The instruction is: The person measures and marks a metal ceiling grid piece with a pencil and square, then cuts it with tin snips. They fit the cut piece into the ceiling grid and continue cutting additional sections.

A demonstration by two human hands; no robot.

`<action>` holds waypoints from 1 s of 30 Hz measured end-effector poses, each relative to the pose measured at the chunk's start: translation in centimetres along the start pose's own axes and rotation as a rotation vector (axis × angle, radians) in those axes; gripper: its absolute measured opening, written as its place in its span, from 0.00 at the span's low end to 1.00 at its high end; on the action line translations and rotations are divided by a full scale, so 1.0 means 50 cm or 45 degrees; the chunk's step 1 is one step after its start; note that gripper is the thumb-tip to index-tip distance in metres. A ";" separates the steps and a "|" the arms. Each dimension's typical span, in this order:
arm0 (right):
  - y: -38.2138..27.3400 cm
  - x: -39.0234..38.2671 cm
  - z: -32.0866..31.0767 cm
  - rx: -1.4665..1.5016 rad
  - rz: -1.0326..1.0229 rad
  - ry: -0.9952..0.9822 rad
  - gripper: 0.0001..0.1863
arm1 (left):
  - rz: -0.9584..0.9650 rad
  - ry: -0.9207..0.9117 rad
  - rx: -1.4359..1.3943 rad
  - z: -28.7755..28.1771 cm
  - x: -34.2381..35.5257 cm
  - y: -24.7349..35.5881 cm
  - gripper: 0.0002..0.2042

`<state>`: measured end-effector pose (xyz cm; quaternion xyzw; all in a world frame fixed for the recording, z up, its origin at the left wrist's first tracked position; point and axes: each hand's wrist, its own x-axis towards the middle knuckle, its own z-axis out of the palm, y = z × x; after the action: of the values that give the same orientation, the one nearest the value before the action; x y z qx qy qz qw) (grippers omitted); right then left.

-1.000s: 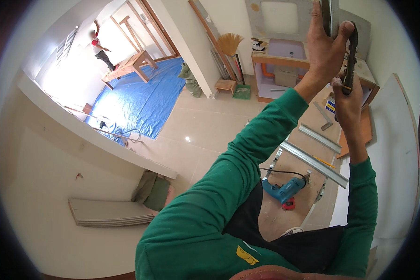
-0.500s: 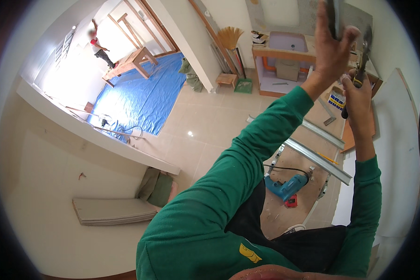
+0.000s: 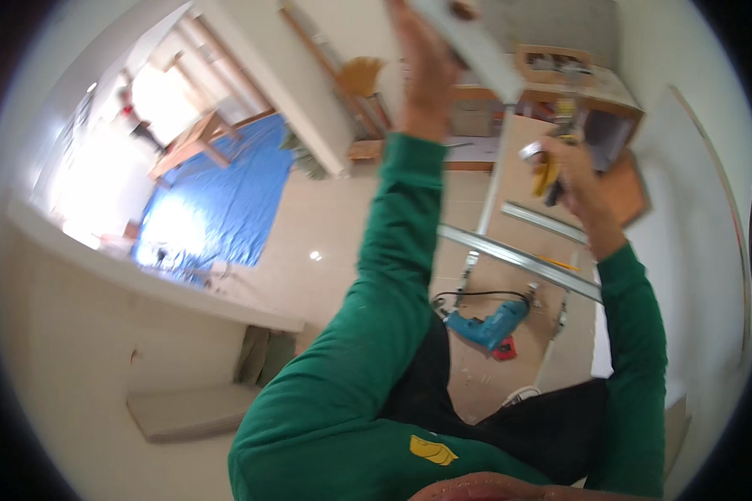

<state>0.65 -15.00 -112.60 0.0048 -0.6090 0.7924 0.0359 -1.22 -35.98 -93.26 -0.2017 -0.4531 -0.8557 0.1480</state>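
I am reaching up with my left hand (image 3: 426, 71), fingers wrapped against the underside of a pale flat panel (image 3: 468, 42) held overhead; the hand is clamping the panel's edge, though blur hides exactly how the fingertips lie. The panel is looking smooth, thin and straight-edged, tilted across the top of the view.

My right hand (image 3: 572, 179) is clenching around a hand tool (image 3: 547, 171) with yellow and dark grips and a short grey metal head poking out to the left. The fist is wrapping tight, no gap showing between fingers and handle. It is hovering lower than the left hand, apart from the panel.

Both arms are wearing green knitted sleeves (image 3: 376, 334).

Far below, on the beige tiled floor (image 3: 326, 217), a blue power drill (image 3: 489, 326) with a black cord is lying beside long silvery metal channels (image 3: 518, 259), ribbed and shiny. A blue tarp (image 3: 217, 209) is spreading over the floor to the left, crinkled and glossy, with a wooden trestle (image 3: 196, 138) standing at its far edge.
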 end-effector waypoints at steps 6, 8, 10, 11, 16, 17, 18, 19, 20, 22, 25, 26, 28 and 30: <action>0.013 -0.070 0.052 -0.486 -0.089 -0.489 0.24 | 0.130 -0.264 -0.080 -0.120 0.061 0.002 0.35; 0.012 -0.084 0.050 -0.612 -0.111 -0.595 0.28 | 0.090 -0.369 -0.096 -0.157 0.086 -0.009 0.34; 0.021 -0.100 0.042 -0.654 -0.051 -0.682 0.33 | 0.020 -0.454 -0.118 -0.189 0.107 -0.021 0.34; 0.029 -0.112 0.043 -0.699 -0.131 -0.666 0.32 | -0.025 -0.489 -0.133 -0.197 0.112 -0.022 0.33; 0.055 -0.184 -0.020 -0.916 -0.018 -0.772 0.32 | -0.271 -0.578 -0.181 -0.168 0.081 -0.063 0.33; 0.052 -0.209 -0.022 -0.905 -0.017 -0.759 0.32 | -0.301 -0.613 -0.148 -0.156 0.071 -0.067 0.33; 0.048 -0.227 -0.024 -0.893 -0.015 -0.744 0.32 | -0.331 -0.648 -0.116 -0.145 0.062 -0.072 0.33; 0.044 -0.236 -0.022 -0.887 -0.023 -0.739 0.32 | -0.351 -0.741 -0.150 -0.142 0.063 -0.088 0.34; 0.026 -0.242 -0.027 -0.966 -0.016 -0.725 0.32 | -0.387 -0.809 -0.187 -0.124 0.059 -0.104 0.34; -0.018 -0.250 -0.013 -1.094 -0.012 -0.735 0.32 | -0.452 -0.924 -0.219 -0.105 0.040 -0.120 0.34; -0.045 -0.257 -0.012 -1.104 -0.124 -0.656 0.32 | -0.576 -0.971 -0.252 -0.059 0.014 -0.144 0.34; -0.047 -0.258 -0.013 -1.074 -0.179 -0.630 0.32 | -0.631 -0.992 -0.253 -0.047 0.005 -0.148 0.33; -0.055 -0.260 -0.009 -1.105 -0.204 -0.614 0.32 | -0.705 -1.017 -0.284 -0.027 -0.019 -0.155 0.33; -0.062 -0.265 -0.003 -1.121 -0.215 -0.608 0.33 | -0.728 -1.052 -0.323 -0.011 -0.036 -0.161 0.33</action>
<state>14.05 -14.73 -110.34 0.2193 -0.8740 0.4316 -0.0418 -3.28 -31.91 -100.18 -0.4073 -0.4033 -0.7591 -0.3087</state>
